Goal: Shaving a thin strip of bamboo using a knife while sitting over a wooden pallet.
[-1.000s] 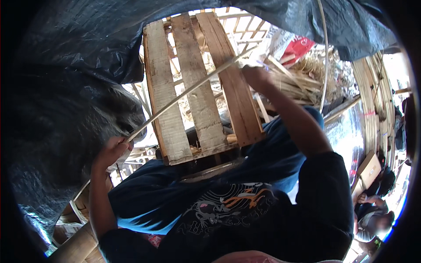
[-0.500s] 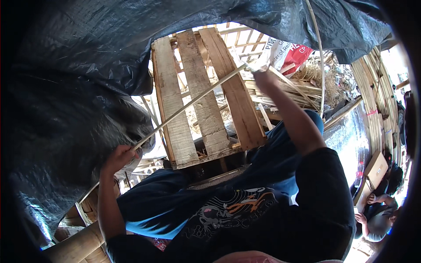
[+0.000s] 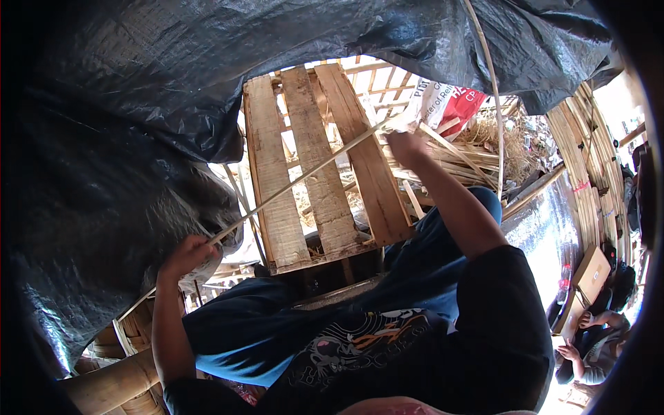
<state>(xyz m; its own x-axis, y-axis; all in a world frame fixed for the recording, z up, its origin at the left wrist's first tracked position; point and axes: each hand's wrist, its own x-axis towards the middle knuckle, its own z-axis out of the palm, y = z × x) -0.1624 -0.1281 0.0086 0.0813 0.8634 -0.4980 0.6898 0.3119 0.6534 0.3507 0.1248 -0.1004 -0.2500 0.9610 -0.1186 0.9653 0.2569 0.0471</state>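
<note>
Left hand (image 3: pixel 187 254) and right hand (image 3: pixel 407 144) each clench an end of the strip (image 3: pixel 304 171), spanning the pallet (image 3: pixel 315 166). Strip's lower end hidden behind the left hand. Tarp (image 3: pixel 124 124) overhead; bamboo pile (image 3: pixel 456 162) beyond.

A white-and-red printed sack (image 3: pixel 443 104) hangs behind the wooden pallet (image 3: pixel 315 159).

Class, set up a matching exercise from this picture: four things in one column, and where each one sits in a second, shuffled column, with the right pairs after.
Things:
1. long thin bamboo strip
2. pale wooden slat pallet
3. black plastic tarpaulin
4. brown cardboard box

Places:
A. overhead and at left
B. far right edge
C. held between left hand and right hand
D. centre, behind the strip

Pairs: 1-C, 2-D, 3-A, 4-B
</note>
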